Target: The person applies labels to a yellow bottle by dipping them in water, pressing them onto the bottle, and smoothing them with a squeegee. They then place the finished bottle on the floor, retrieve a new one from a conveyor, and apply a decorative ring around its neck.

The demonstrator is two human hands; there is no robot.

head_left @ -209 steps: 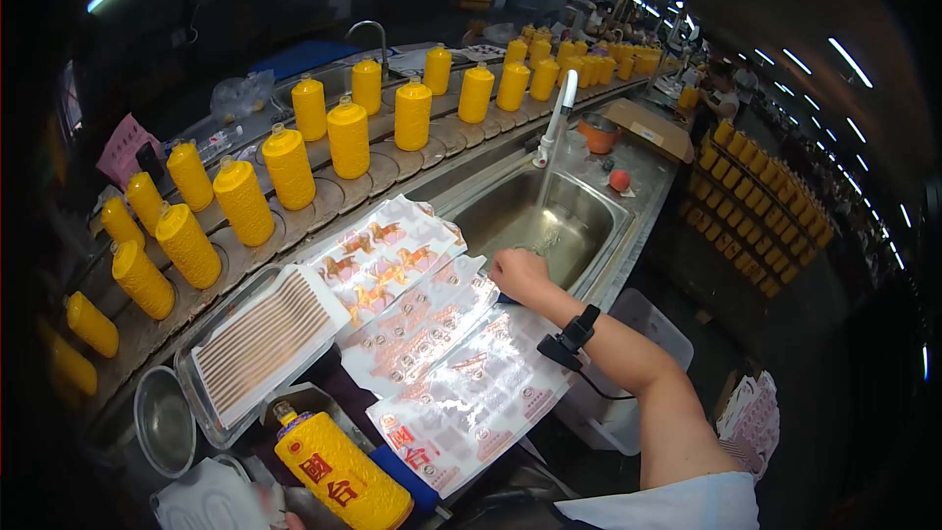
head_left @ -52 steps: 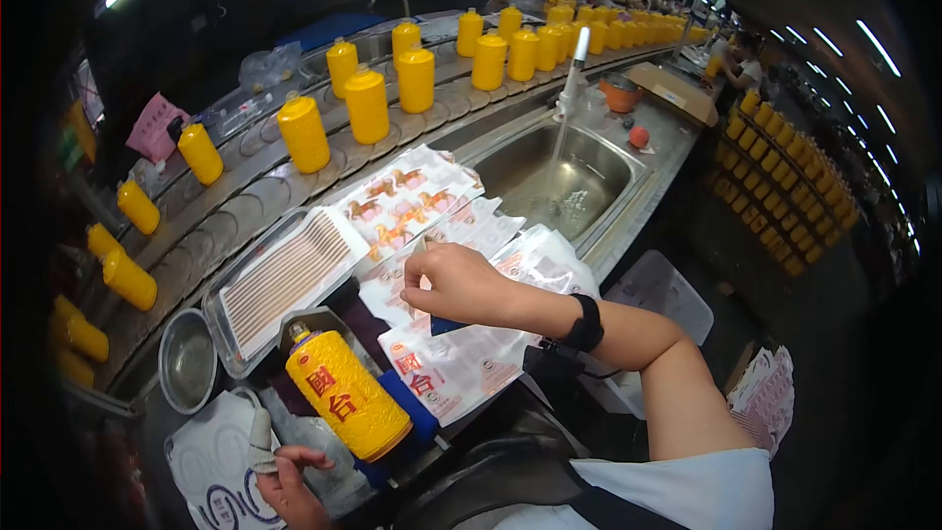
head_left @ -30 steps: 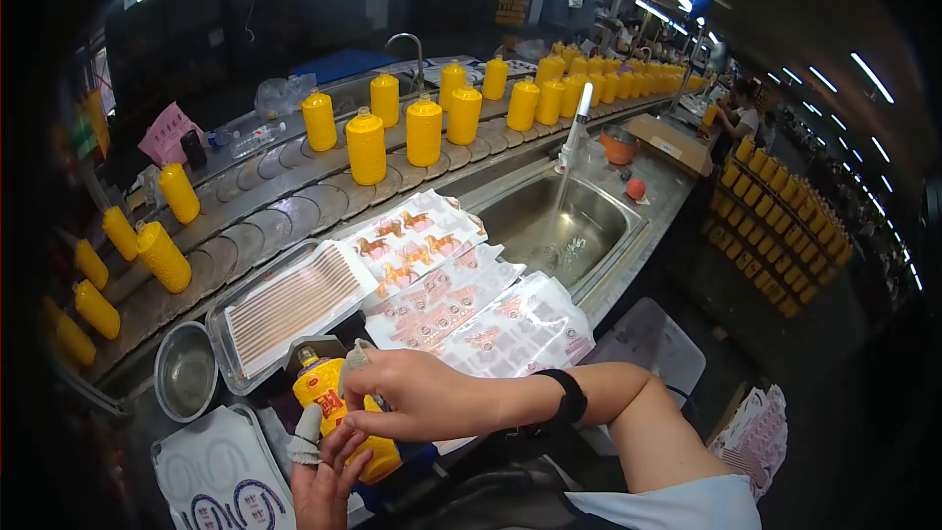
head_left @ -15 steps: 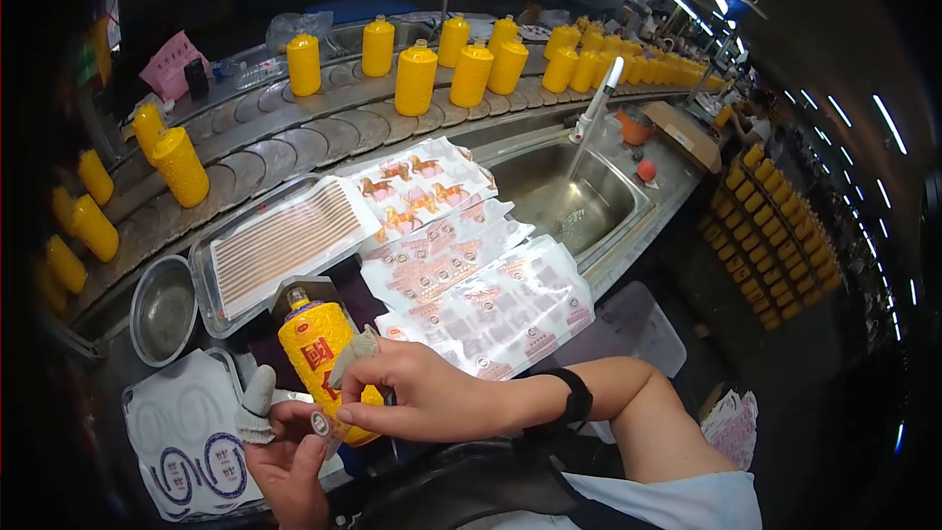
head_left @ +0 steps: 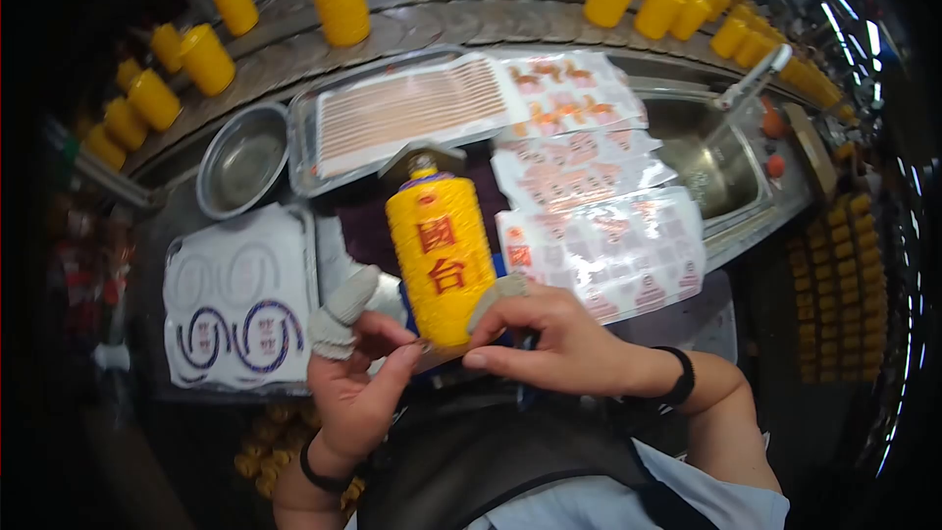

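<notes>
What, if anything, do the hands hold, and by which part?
The left hand pinches a small translucent strip at one end; whether the right hand grips the other cannot be told.

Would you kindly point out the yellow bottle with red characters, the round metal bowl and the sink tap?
Yellow bottle (head_left: 442, 257), head view: front of the body, between the red characters.
Metal bowl (head_left: 242, 165), head view: bare inside.
Sink tap (head_left: 753, 79), head view: middle of the spout.

Red-lettered yellow bottle (head_left: 444, 255) lies near what seems a clear film (head_left: 442, 356).
</notes>
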